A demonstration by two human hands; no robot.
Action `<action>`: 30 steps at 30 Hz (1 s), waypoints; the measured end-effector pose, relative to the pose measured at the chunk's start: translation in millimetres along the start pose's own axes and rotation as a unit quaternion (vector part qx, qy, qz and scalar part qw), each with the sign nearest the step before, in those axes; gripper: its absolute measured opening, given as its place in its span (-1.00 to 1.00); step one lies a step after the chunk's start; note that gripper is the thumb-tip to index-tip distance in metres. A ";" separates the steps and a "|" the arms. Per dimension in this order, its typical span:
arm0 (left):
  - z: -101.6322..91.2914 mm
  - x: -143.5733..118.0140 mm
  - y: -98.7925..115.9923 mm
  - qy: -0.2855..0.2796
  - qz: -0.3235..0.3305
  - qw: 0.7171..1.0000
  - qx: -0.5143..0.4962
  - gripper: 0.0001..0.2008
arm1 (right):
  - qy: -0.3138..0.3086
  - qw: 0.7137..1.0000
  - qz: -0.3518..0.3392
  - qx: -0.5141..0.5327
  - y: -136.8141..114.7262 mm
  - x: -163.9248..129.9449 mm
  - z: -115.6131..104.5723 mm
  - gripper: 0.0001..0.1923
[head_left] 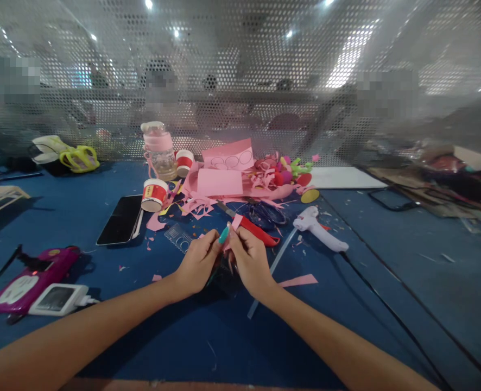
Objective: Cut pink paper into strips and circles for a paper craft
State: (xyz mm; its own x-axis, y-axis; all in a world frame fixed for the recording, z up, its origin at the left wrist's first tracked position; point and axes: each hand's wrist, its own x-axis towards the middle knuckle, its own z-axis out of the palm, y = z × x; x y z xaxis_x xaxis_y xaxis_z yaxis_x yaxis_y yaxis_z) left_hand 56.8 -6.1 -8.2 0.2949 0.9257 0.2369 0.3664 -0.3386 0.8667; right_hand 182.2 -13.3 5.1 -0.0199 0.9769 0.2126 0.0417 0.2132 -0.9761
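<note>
Near the middle of the table, both my hands meet with thumbs and fingertips pressed together. My left hand (198,259) and my right hand (252,259) pinch a small pink paper strip (237,221) between them. A glossy teal shape at my left thumb tip looks like a long nail. The lower fingers are partly hidden in shadow. Just beyond them lie a red-handled tool (257,231) and dark blue scissors (267,213). Right of my right hand rests a white glue gun (322,229) with a clear glue stick (279,255). A clear plastic stencil ruler (178,237) lies to the left.
Pink paper scraps (220,183) pile up at the back, beside paper cups (154,195) and a water bottle (159,152). A phone (120,220), a purple power strip (40,277) and a white charger (59,298) lie left. The glue gun's cord (383,304) crosses the right side. A perforated metal screen (240,87) stands behind.
</note>
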 end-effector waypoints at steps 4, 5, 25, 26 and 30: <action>-2.4 1.0 0.1 -0.015 0.010 1.000 -0.005 -0.71 | -0.046 0.997 0.036 0.044 7.0 4.2 -1.8 -0.71; -2.9 1.1 0.2 -0.016 0.012 1.000 -0.004 -0.71 | -0.056 0.996 0.042 0.047 8.6 5.0 -2.2 -0.71; -4.9 -2.2 4.5 -0.022 0.039 0.999 0.015 -0.67 | -0.039 0.998 0.011 0.043 3.0 -0.3 -2.8 -0.66; -5.2 -2.4 4.4 -0.020 0.043 0.999 0.014 -0.67 | -0.043 0.997 0.019 0.061 1.7 0.2 -2.8 -0.65; -7.0 -2.6 2.4 -0.010 0.079 0.996 0.048 -0.71 | -0.061 0.988 0.070 0.119 -3.9 2.1 -2.3 -0.60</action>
State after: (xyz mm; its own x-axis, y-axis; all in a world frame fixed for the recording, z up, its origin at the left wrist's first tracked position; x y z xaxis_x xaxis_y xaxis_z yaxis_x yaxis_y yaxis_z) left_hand 50.8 -8.1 -3.7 0.3727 0.8564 0.3572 0.3956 -0.4949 0.7737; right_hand 184.3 -12.0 9.5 -0.1516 0.9851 0.0815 -0.1843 0.0529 -0.9815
